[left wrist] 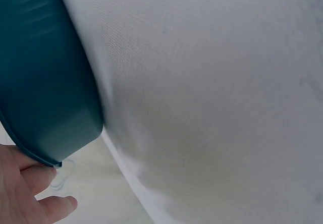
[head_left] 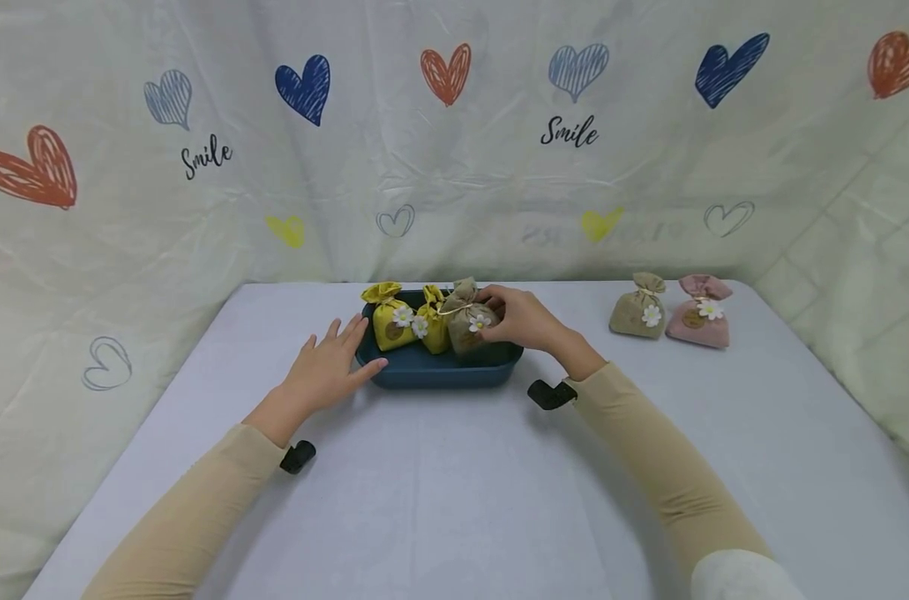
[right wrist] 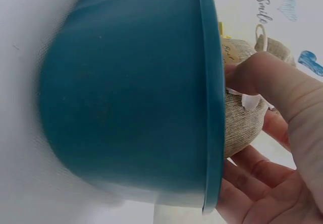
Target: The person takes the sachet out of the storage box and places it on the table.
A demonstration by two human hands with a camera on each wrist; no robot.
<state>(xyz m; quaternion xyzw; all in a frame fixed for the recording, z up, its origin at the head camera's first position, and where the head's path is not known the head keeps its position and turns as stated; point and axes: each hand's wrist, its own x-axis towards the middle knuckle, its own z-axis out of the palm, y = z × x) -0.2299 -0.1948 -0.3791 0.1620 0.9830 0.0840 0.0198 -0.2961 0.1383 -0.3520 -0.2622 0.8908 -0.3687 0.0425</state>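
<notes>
A dark teal plastic basin [head_left: 439,377] stands on the table with several small drawstring sachets inside. Two are yellow: one yellow sachet [head_left: 389,321] at the left, another yellow sachet [head_left: 436,325] beside it. My right hand [head_left: 525,318] grips a beige burlap sachet [head_left: 465,333] with a white daisy, at the basin's right end. In the right wrist view the thumb lies across the front of that burlap sachet [right wrist: 242,125], fingers behind it, partly below the rim. My left hand [head_left: 330,371] is spread, its fingertips at the basin's left rim [left wrist: 48,159].
Toward the back right of the white table [head_left: 454,500] stand another beige sachet [head_left: 636,310] and a pink sachet [head_left: 698,321], side by side. Behind the table hangs a pale curtain [head_left: 499,175] printed with hearts. Black wrist cameras sit under both wrists.
</notes>
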